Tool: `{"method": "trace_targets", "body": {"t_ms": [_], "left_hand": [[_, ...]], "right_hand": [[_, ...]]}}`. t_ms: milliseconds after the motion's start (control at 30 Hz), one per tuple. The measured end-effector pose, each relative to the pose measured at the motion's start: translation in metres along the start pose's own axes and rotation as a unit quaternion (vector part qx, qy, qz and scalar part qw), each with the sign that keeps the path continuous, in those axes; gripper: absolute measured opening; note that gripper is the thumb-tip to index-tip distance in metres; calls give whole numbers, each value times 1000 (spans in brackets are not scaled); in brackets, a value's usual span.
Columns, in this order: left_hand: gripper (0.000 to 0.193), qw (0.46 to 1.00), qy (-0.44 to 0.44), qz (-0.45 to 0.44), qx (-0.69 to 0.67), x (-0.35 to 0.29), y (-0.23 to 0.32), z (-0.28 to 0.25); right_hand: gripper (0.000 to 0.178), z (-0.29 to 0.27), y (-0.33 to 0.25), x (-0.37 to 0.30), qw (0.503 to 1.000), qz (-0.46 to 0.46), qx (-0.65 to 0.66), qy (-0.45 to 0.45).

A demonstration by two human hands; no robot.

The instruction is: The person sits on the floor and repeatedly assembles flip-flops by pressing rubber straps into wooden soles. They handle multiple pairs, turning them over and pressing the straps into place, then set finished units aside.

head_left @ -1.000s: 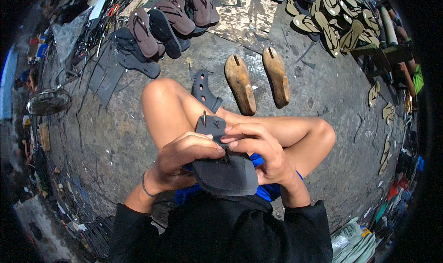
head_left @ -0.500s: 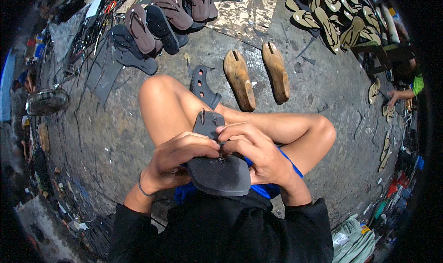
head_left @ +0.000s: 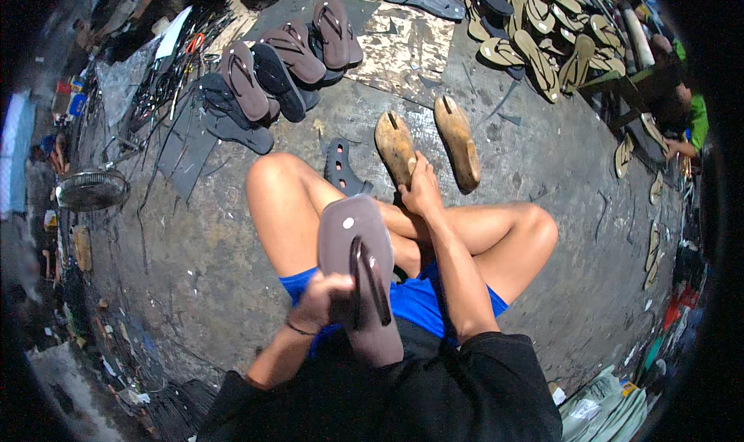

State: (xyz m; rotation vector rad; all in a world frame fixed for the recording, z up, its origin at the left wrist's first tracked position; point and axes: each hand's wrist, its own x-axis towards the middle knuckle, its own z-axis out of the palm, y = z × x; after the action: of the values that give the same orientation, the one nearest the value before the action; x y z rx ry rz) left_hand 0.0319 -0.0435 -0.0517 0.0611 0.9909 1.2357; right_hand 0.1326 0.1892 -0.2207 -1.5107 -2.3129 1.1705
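Note:
My left hand (head_left: 319, 301) grips a brown flip-flop (head_left: 353, 275) by its side, over my lap. Its top face is up, showing a dark strap and a small white spot near one end. Farther out, my right hand (head_left: 421, 188) is closed round the near end of a wooden shoe last (head_left: 394, 143) on the floor. Just to its right lies a second wooden last (head_left: 456, 139), untouched. Both lasts have a dark slot at the far end. Next to my foot is a dark clog with holes (head_left: 339, 165).
Brown flip-flops (head_left: 245, 81) and black ones (head_left: 277, 77) lie in a heap at the far left. Many tan flip-flops (head_left: 535, 58) are piled at the far right. A fan (head_left: 91, 191) stands at left. At the right edge another person's hand (head_left: 678, 149) is near some flip-flops.
The flip-flop has been turned from its black underside to its brown strap side. My right hand has let go of it and reached forward to the left wooden last.

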Motion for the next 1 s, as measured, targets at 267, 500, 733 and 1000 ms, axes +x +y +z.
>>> {"method": "trace_targets", "body": {"t_ms": [267,500,733,1000], "left_hand": [[70,983,-135,127,4,31,-10,32],[72,973,47,225,-28,74,19,-25],[73,948,-17,192,-254,56,-21,-18],[93,956,73,211,-191,48,-26,-13]], "right_hand": [[47,-71,-17,-36,857,3,514,-43],[66,-166,-66,-195,681,111,683,-241],[72,-134,-107,-216,972,-160,132,-107],[66,-84,-128,-197,972,-215,91,34]]}}
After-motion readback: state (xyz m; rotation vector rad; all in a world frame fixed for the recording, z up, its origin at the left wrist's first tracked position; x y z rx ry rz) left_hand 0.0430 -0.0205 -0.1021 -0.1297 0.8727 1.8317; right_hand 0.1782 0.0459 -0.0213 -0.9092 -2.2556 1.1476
